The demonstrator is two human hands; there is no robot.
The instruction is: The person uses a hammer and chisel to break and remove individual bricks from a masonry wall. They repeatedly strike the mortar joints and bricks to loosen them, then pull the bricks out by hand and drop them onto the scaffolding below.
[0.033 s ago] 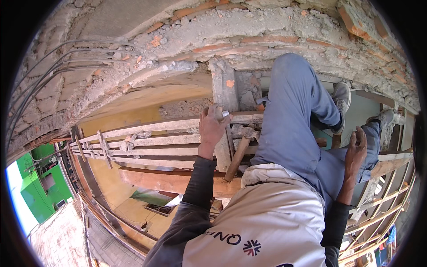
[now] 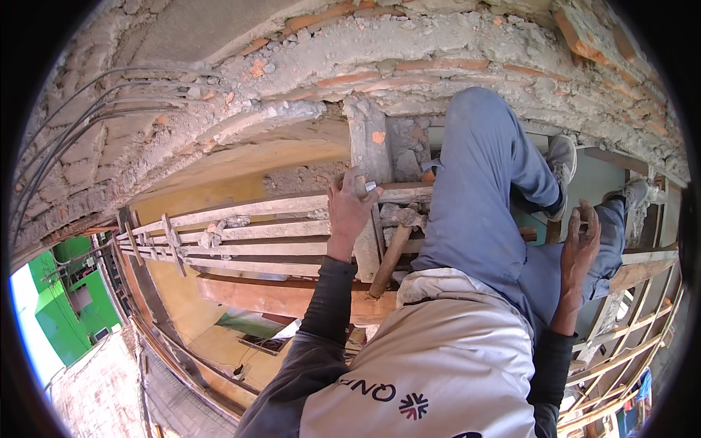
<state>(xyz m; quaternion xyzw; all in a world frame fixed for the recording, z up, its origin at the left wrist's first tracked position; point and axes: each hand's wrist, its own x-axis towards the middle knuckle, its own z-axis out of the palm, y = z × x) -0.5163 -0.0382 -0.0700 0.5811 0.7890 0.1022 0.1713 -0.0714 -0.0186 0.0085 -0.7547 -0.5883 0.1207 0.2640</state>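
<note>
My left hand [image 2: 350,214] is raised over the timber slats, its fingers bent round a small pale thing [image 2: 370,186] with a white end; its kind is too small to tell. Below the wrist, a dusty hammer [image 2: 391,257] with a wooden handle leans on the timbers beside my lap. My right hand [image 2: 582,237] is held above my right leg, fingers loosely curled with a gap between thumb and fingers, and nothing shows in it. My grey-blue trouser leg [image 2: 475,168] is bent up at the knee between the hands.
Broken concrete and brick [image 2: 409,44] run across the top, with bent steel rods [image 2: 95,102] sticking out at left. Long wooden slats [image 2: 255,232] and a thick beam [image 2: 285,296] span over a drop. More wooden framing [image 2: 628,350] stands at lower right. A green building [image 2: 77,306] is far left.
The fingers of my right hand have curled in a little and shifted slightly up. My left hand and the hammer stay where they were.
</note>
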